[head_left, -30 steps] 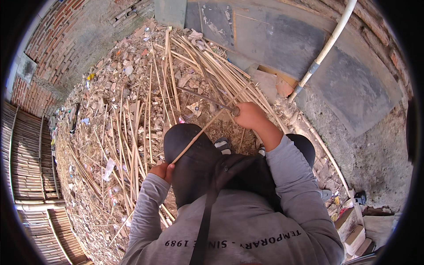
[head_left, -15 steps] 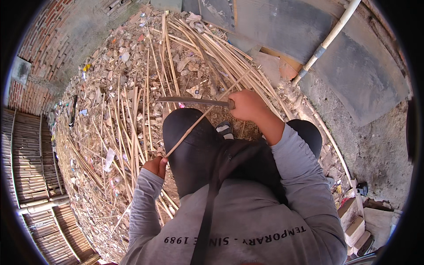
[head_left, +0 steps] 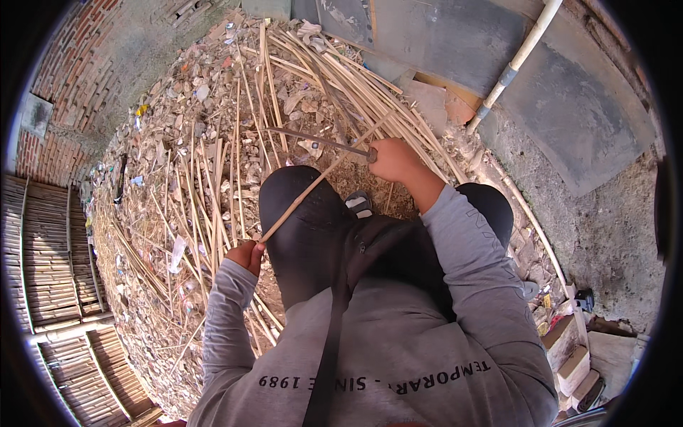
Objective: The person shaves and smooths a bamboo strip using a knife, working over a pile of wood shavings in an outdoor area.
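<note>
My left hand [head_left: 245,256] is closed round the near end of a thin bamboo strip [head_left: 299,201], which slants up and to the right across my raised left knee. In my right hand [head_left: 395,161] is the handle of a machete [head_left: 320,140], its long dark blade pointing left. The blade crosses the strip beyond the knee; whether its edge touches the strip I cannot tell. The strip's far end reaches toward a pile of bamboo strips [head_left: 370,82].
More bamboo strips [head_left: 206,192] lie to the left on ground covered with rubble and litter. Dark panels [head_left: 455,43] and a white pipe [head_left: 519,67] stand at the back right. A brick wall [head_left: 85,64] rises at the far left, above bamboo slatting [head_left: 53,242]. Bricks [head_left: 573,370] are stacked at the lower right.
The machete blade has turned, its tip rising away from me, and now looks narrower. My left hand and the strip's near end have shifted slightly up and to the left.
</note>
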The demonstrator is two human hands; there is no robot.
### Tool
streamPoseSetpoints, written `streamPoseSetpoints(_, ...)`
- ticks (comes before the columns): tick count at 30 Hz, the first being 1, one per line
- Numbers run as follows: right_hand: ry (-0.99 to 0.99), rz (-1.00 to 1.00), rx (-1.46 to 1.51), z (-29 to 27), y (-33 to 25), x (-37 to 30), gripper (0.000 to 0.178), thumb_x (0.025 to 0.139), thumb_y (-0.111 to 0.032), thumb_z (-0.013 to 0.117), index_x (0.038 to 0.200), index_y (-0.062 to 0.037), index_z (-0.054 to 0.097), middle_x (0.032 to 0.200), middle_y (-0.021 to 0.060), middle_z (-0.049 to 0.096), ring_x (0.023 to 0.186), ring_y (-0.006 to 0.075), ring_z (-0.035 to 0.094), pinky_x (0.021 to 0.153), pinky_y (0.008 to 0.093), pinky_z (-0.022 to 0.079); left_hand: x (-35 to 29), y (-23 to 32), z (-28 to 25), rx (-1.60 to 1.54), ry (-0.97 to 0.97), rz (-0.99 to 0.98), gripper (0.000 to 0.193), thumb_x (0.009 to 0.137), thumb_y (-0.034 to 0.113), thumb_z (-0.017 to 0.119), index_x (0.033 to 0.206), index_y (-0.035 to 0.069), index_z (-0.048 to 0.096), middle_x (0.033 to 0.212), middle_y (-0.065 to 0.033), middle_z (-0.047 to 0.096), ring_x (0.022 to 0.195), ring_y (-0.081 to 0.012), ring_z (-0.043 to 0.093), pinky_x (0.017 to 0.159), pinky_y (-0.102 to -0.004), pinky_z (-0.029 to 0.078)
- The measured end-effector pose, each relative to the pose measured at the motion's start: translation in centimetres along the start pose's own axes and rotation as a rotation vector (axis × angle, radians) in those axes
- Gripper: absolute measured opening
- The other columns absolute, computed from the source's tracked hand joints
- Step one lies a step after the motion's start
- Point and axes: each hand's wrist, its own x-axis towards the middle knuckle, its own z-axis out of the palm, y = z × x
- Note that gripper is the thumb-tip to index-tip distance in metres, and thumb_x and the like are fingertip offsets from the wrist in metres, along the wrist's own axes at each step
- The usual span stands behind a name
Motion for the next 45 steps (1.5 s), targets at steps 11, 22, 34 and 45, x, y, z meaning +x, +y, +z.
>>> streamPoseSetpoints(11, 0.100, 0.156, 0.015, -1.8, 2.3, 0.0, 0.027, 0.074, -0.023, 0.064, 0.097, -0.0104, 0.068, 0.097, 0.0158, 0.069, 0.095, 0.0348, 0.065, 0.081, 0.0455, 0.052, -0.3, 0.3, -0.2, 0.008, -0.019, -0.024, 0.055, 0.101, 0.047, 0.039, 0.090, -0.001, 0.062, 0.067, -0.0215, 0.060, 0.065, -0.0423, 0.060, 0.062, -0.0463, 0.047)
streamPoseSetpoints(22, 0.128, 0.134, 0.086, -0.5, 2.1, 0.4, 0.026, 0.074, -0.025, 0.064, 0.095, -0.0089, 0.069, 0.095, 0.0191, 0.069, 0.093, 0.0375, 0.065, 0.082, 0.0454, 0.052, -0.4, 0.0, -0.2, -0.111, -0.003, 0.000, 0.051, 0.102, 0.043, 0.039, 0.095, -0.001, 0.064, 0.067, -0.0201, 0.060, 0.064, -0.0369, 0.060, 0.064, -0.0449, 0.046)
streamPoseSetpoints(34, 0.193, 0.186, 0.193, -0.6, 4.6, 2.3, 0.033, 0.073, -0.023, 0.063, 0.098, -0.0036, 0.068, 0.093, 0.0197, 0.070, 0.088, 0.0381, 0.066, 0.078, 0.0447, 0.052, -1.1, -1.1, -0.3, -0.081, -0.023, -0.014, 0.052, 0.102, 0.044, 0.038, 0.094, -0.001, 0.064, 0.072, -0.0221, 0.062, 0.068, -0.0401, 0.060, 0.066, -0.0462, 0.046)
streamPoseSetpoints(45, 0.349, 0.137, 0.522, -1.9, 7.1, 2.8, 0.019, 0.075, -0.014, 0.071, 0.082, -0.0007, 0.061, 0.061, 0.0032, 0.056, 0.047, 0.0139, 0.049, 0.045, 0.0311, 0.038, -1.0, -19.2, -7.6, -0.159, 0.641, -0.303, 0.054, 0.100, 0.046, 0.044, 0.107, -0.002, 0.067, 0.084, -0.0203, 0.070, 0.079, -0.0296, 0.067, 0.075, -0.0390, 0.050)
